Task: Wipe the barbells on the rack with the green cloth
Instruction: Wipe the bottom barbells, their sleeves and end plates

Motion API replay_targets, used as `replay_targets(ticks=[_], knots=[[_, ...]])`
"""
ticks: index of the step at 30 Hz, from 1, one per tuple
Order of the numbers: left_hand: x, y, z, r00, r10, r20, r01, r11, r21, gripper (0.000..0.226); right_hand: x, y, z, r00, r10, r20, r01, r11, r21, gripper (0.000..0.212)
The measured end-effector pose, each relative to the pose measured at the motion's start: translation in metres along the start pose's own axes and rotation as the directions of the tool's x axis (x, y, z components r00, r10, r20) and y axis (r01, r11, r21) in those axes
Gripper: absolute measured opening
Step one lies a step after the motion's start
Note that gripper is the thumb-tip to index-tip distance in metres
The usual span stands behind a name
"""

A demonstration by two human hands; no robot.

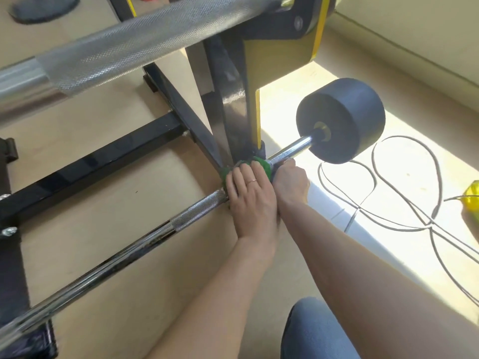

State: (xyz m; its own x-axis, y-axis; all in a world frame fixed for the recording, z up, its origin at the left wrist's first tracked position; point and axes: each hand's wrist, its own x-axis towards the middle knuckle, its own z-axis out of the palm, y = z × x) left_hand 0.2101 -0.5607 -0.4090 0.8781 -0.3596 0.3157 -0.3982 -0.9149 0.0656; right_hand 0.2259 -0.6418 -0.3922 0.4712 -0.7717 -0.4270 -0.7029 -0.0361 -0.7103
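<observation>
The lower barbell (197, 207) is a chrome bar with knurled sections. It runs from the bottom left up to a black round weight (342, 120) on the right. A green cloth (264, 165) is bunched round the bar where it meets the black and yellow rack upright (233, 104). My left hand (250, 200), wearing a ring, lies over the cloth with its fingers draped round cloth and bar. Beside it, my right hand (290, 182) grips the bar at the cloth's right edge. A second, thicker knurled barbell (124, 45) crosses the top, close to the camera.
Black rack base beams (103, 161) cross the tan floor to the left. Loops of dark cable (404, 193) lie on the sunlit floor at the right, near a yellow object (473, 195). My knee in blue jeans (311, 332) is at the bottom. A black plate (44, 7) lies top left.
</observation>
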Motion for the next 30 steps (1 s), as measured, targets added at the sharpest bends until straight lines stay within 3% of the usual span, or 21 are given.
replay_targets(ticks=[4, 8, 12, 15, 18, 25, 30], knots=[[0.009, -0.017, 0.003, 0.977, 0.214, -0.009, -0.214, 0.977, 0.009, 0.021, 0.001, 0.001, 0.000, 1.000, 0.014, -0.023, -0.014, 1.000, 0.005, 0.027], [0.026, -0.037, 0.001, 0.959, 0.277, 0.055, -0.281, 0.956, 0.080, 0.030, 0.005, 0.004, 0.004, 1.000, -0.020, -0.010, 0.019, 0.997, -0.071, 0.029], [0.045, -0.044, -0.015, 0.904, 0.347, 0.250, -0.373, 0.926, 0.064, 0.050, 0.009, 0.006, 0.007, 0.998, -0.057, -0.017, 0.054, 0.990, -0.134, 0.031], [0.056, -0.062, -0.022, 0.907, 0.275, 0.319, -0.232, 0.958, -0.166, 0.043, 0.010, 0.006, 0.003, 0.998, -0.055, -0.014, 0.053, 0.992, -0.114, 0.030], [0.057, -0.083, -0.027, 0.859, 0.267, 0.438, -0.101, 0.926, -0.365, 0.042, 0.007, 0.005, -0.003, 0.999, -0.040, -0.005, 0.039, 0.994, -0.100, 0.042], [0.034, -0.116, -0.028, 0.828, 0.219, 0.515, -0.090, 0.960, -0.264, 0.051, 0.006, 0.004, -0.001, 0.996, -0.082, 0.028, 0.086, 0.965, -0.248, 0.039], [0.019, -0.151, -0.045, 0.792, 0.235, 0.564, -0.182, 0.972, -0.150, 0.051, 0.001, 0.006, -0.002, 0.971, -0.236, -0.027, 0.214, 0.918, -0.333, 0.031]])
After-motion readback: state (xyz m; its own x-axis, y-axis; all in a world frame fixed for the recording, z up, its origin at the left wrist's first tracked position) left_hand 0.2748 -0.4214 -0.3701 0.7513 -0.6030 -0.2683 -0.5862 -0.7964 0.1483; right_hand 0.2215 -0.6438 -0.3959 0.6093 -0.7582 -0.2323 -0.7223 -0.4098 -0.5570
